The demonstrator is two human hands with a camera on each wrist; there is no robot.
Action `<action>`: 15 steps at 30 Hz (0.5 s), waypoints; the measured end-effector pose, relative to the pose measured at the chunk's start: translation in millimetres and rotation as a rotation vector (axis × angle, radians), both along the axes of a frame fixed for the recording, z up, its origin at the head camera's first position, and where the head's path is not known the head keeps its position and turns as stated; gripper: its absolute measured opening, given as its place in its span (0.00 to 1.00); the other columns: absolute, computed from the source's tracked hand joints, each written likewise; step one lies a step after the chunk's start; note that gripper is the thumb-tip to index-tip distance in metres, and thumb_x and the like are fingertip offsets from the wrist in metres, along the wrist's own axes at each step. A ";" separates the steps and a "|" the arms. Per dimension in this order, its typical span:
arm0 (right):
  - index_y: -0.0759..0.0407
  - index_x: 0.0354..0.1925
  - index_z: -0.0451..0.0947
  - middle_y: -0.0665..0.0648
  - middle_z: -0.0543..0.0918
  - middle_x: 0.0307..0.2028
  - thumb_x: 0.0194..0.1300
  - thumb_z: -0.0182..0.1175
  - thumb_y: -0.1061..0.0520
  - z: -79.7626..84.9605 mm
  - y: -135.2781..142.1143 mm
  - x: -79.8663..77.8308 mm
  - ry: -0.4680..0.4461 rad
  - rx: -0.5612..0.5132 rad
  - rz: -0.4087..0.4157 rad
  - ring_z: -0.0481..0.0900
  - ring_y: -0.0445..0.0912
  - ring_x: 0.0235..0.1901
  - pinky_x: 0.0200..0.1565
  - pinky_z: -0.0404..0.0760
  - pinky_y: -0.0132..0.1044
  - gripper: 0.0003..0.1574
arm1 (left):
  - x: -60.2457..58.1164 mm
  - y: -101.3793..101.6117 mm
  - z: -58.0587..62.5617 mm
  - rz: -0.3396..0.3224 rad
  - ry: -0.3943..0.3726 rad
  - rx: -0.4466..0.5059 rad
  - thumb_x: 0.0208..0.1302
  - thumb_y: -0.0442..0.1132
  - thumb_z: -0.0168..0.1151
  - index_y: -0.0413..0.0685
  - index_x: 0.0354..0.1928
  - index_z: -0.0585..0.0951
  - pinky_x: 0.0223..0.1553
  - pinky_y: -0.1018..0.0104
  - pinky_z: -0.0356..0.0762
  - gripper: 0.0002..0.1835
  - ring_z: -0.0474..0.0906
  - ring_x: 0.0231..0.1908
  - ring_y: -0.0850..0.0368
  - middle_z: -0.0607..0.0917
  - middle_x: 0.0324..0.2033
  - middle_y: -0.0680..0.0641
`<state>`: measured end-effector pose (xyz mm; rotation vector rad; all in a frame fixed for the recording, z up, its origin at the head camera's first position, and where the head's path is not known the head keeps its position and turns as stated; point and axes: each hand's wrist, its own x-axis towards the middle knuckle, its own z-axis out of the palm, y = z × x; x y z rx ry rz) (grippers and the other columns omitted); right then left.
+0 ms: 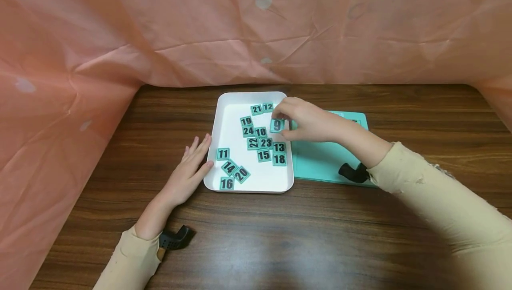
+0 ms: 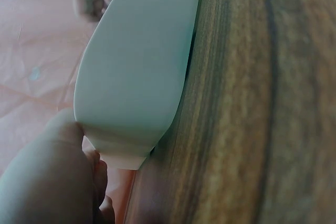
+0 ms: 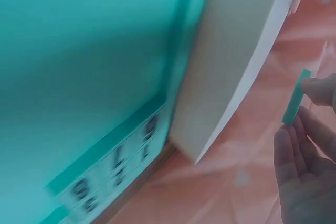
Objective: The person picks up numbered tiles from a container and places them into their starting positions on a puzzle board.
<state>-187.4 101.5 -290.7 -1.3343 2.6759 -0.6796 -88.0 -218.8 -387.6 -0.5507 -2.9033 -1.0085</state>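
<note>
The right hand [image 1: 302, 120] pinches the "9" tile [image 1: 277, 125] between thumb and fingers over the right side of the white tray [image 1: 228, 123], a light hold that leaves the numeral readable and should make turning easy. The left hand [image 1: 185, 175] rests with fingers extended against the tray's left rim, where gentle, steady pressure should stop the loose tiles [image 1: 266, 143] shifting; lifting well clear of the right wall should avoid bumping the teal board [image 1: 320, 159] just beside it.
</note>
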 end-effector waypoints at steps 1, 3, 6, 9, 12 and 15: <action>0.59 0.44 0.75 0.52 0.74 0.38 0.53 0.64 0.55 -0.7 6.1 0.2 -0.003 0.002 -0.021 0.69 0.46 0.37 0.40 0.70 0.36 0.19 | 0.0 -0.2 0.1 0.000 -0.001 0.000 0.69 0.49 0.44 0.62 0.70 0.46 0.66 0.47 0.32 0.31 0.36 0.69 0.50 0.48 0.70 0.55; 0.59 0.44 0.75 0.52 0.74 0.38 0.53 0.63 0.57 -2.7 17.6 0.4 -0.008 0.007 -0.057 0.70 0.47 0.37 0.39 0.71 0.37 0.19 | 0.0 -0.9 0.3 -0.002 0.001 0.000 0.69 0.48 0.45 0.62 0.70 0.46 0.66 0.47 0.32 0.32 0.36 0.69 0.50 0.48 0.70 0.55; 0.60 0.45 0.75 0.53 0.74 0.38 0.53 0.63 0.58 -6.9 33.2 0.0 -0.016 0.024 -0.105 0.70 0.47 0.37 0.39 0.72 0.38 0.20 | 0.2 -1.8 0.0 0.000 0.005 0.000 0.69 0.48 0.45 0.62 0.70 0.47 0.66 0.48 0.33 0.32 0.36 0.69 0.50 0.48 0.70 0.55; 0.61 0.46 0.75 0.54 0.74 0.37 0.52 0.64 0.59 -10.3 47.0 -0.3 -0.015 0.038 -0.139 0.71 0.48 0.37 0.39 0.73 0.39 0.20 | 0.0 -3.3 -1.0 0.001 0.009 -0.002 0.68 0.48 0.46 0.62 0.70 0.47 0.66 0.47 0.33 0.32 0.36 0.69 0.50 0.49 0.70 0.54; 0.62 0.46 0.75 0.55 0.74 0.37 0.51 0.64 0.59 -13.1 58.3 -0.9 -0.014 0.051 -0.168 0.71 0.48 0.37 0.39 0.73 0.40 0.21 | -0.2 -4.3 -2.1 0.003 0.005 -0.002 0.68 0.48 0.46 0.63 0.70 0.46 0.66 0.48 0.32 0.32 0.36 0.69 0.50 0.49 0.70 0.54; 0.62 0.45 0.75 0.55 0.74 0.37 0.51 0.65 0.60 -16.8 68.2 -2.2 -0.023 0.065 -0.193 0.71 0.49 0.37 0.39 0.73 0.40 0.21 | -0.5 -4.9 -2.9 0.005 0.005 -0.002 0.69 0.48 0.46 0.63 0.70 0.46 0.66 0.47 0.32 0.32 0.36 0.69 0.50 0.49 0.70 0.53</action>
